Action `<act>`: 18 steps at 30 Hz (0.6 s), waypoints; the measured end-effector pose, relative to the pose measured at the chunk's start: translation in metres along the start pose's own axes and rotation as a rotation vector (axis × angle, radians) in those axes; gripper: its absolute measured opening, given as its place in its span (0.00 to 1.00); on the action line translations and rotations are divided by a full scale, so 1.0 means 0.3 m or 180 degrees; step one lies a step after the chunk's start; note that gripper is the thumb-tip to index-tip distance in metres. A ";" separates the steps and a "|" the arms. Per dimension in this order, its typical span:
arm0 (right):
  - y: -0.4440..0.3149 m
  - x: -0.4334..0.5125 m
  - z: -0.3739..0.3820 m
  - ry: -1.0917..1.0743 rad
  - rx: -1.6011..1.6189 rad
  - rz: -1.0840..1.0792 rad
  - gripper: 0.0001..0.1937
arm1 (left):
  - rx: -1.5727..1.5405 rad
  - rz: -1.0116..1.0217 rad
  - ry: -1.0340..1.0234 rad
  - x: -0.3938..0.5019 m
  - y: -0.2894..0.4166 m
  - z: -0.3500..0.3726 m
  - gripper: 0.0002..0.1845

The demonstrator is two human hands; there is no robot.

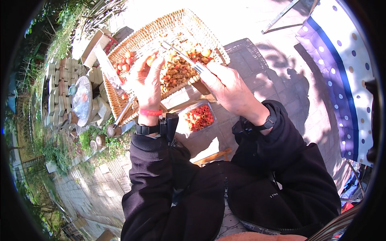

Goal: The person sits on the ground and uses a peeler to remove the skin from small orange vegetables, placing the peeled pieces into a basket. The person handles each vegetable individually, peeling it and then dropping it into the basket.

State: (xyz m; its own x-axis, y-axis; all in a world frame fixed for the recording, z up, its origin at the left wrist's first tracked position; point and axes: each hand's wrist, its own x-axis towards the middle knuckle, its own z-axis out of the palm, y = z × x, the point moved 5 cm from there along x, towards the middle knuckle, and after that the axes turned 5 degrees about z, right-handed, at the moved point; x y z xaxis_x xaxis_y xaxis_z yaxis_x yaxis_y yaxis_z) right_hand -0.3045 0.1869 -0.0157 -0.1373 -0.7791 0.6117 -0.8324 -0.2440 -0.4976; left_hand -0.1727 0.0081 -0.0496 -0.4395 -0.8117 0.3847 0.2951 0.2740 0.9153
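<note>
My left hand (147, 81) pinches a small reddish-orange fruit (151, 60) between thumb and fingertips, above a rectangular wicker basket (120, 105). In my right hand (223, 86) is a slim metal tool (181, 54) with a long narrow end pointing up and left over the basket; its exact kind is unclear. Cut fruit pieces (176, 69) lie heaped in the basket's right part. Whole red fruits (124, 62) sit at its left, beside a clear plastic bag (107, 66). Below the basket, a clear plastic container (200, 117) holds many red fruits with holes.
A round slab (83, 101) with plastic on it stands at left, before stacked bricks (60, 90). A cardboard box (93, 48) is behind the basket's left side. Polka-dot cloth (340, 75) hangs at right. A wooden bar (212, 156) lies low, near my knees.
</note>
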 end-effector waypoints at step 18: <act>0.018 -0.001 0.016 -0.0580 0.0926 0.0907 0.09 | -0.3287 -0.1828 0.0457 0.001 -0.129 -0.030 0.14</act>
State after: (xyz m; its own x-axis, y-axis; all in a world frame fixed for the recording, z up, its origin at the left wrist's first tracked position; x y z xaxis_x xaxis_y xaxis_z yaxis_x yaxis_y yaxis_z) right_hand -0.3063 0.1830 -0.0215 -0.2206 -0.9215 0.3197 -0.5857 -0.1369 -0.7989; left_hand -0.1766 -0.0074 -0.0860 -0.6509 -0.7484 -0.1275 0.6589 -0.6403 0.3949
